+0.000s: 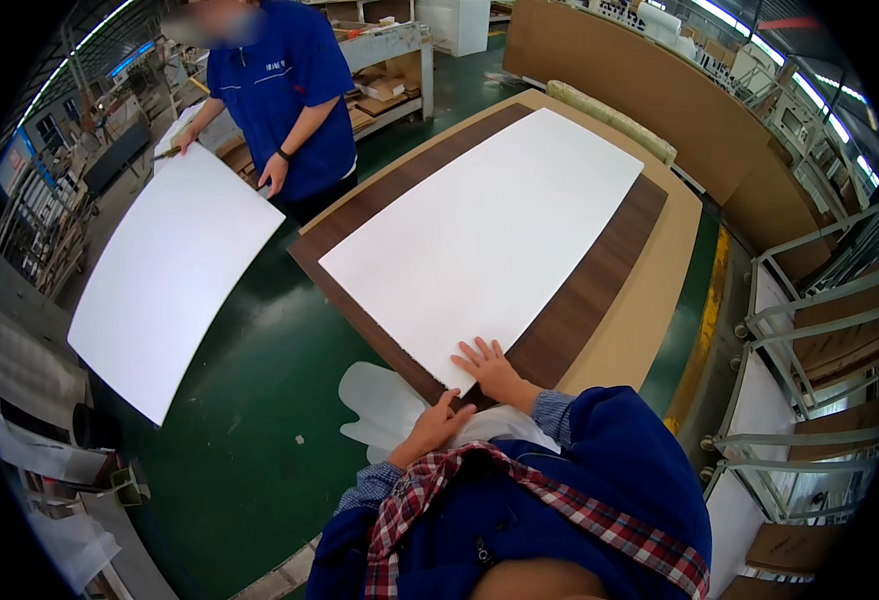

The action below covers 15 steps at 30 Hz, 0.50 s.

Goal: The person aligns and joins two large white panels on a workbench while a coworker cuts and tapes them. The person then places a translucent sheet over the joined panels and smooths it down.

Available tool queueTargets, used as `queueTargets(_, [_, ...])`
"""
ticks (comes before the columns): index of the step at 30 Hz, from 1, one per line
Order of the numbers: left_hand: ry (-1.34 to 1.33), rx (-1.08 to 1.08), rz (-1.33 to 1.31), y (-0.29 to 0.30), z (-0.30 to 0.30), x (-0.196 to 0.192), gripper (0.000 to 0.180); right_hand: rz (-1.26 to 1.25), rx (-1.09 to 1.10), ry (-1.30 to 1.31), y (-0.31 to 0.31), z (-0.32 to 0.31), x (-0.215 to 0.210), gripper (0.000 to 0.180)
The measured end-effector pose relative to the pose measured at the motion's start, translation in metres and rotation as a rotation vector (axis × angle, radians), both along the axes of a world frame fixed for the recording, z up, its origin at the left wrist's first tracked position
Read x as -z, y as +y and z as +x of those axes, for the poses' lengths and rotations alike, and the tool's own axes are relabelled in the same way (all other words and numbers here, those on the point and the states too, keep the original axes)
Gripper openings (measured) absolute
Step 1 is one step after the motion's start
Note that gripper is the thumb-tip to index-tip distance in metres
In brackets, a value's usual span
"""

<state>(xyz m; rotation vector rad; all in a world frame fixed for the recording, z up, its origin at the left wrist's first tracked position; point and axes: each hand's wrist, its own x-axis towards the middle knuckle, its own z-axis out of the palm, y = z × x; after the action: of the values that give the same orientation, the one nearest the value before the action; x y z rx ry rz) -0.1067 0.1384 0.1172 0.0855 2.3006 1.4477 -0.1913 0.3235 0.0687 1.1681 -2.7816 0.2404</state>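
A large white sheet (489, 220) lies on a dark brown wood-grain panel (589, 290), which shows on both sides of it. My right hand (494, 372) rests flat on the sheet's near corner with its fingers spread. Just left of it, my left hand (433, 430) touches the same corner with its fingertips, the fingers apart; part of them is hard to make out. Under the brown panel is a wider tan board (649, 280). Translucent white plastic film (369, 400) hangs below the near edge, beside my left hand.
At the far left a person (284, 90) in a blue shirt holds a second white sheet (179, 270) by its upper edge. Green floor (259, 420) lies between us. Metal racks (809, 330) with stacked boards stand at right. A workbench (389, 50) is behind the person.
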Motion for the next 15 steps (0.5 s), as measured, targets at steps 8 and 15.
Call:
queueTargets(8, [-0.465,-0.486,0.464,-0.026,-0.036,0.017,0.044,-0.025,-0.039,-0.108,-0.019,-0.001,-0.031,0.066])
queueTargets(15, [-0.391,-0.613,0.692,-0.02,-0.045,0.041,0.028,-0.631,0.504,0.017,-0.02,0.018,-0.05,0.068])
